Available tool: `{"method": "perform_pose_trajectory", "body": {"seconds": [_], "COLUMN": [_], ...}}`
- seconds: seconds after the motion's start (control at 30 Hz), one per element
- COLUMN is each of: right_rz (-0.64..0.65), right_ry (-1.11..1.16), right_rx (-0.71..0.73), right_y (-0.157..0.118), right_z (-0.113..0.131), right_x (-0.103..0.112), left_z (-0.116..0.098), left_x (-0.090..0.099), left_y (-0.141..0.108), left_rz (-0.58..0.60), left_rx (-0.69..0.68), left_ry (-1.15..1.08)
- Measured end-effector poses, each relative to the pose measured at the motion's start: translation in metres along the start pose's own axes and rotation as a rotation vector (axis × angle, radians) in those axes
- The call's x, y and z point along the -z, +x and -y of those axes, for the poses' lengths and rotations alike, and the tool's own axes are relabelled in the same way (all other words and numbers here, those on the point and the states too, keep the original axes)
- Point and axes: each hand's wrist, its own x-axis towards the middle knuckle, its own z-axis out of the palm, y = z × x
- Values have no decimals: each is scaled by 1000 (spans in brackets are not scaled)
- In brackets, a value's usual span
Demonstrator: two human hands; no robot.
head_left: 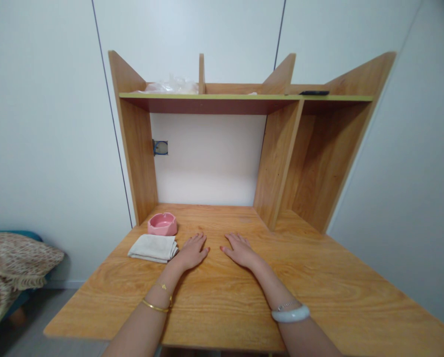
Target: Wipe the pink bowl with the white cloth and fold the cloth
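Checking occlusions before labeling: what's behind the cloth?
Behind the cloth sits the ashtray, on the desk. The cloth would cover any narrow gap at its base; can't tell if they touch.

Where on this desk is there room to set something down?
Bare desktop lies between the right hand and right wall; a smaller patch separates right hand from left hand. The folded cloth and pink dish crowd the left side.
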Motion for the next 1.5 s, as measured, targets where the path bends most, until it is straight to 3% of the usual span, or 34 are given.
{"method": "perform_pose_trajectory", "body": {"seconds": [1.5], "right_rz": [13], "right_ry": [-6], "right_rx": [2], "right_y": [0], "right_z": [0], "right_x": [1], "left_z": [-3], "left_x": [3], "left_y": [-2], "left_rz": [13], "left_rx": [8], "left_ry": [-2]}}
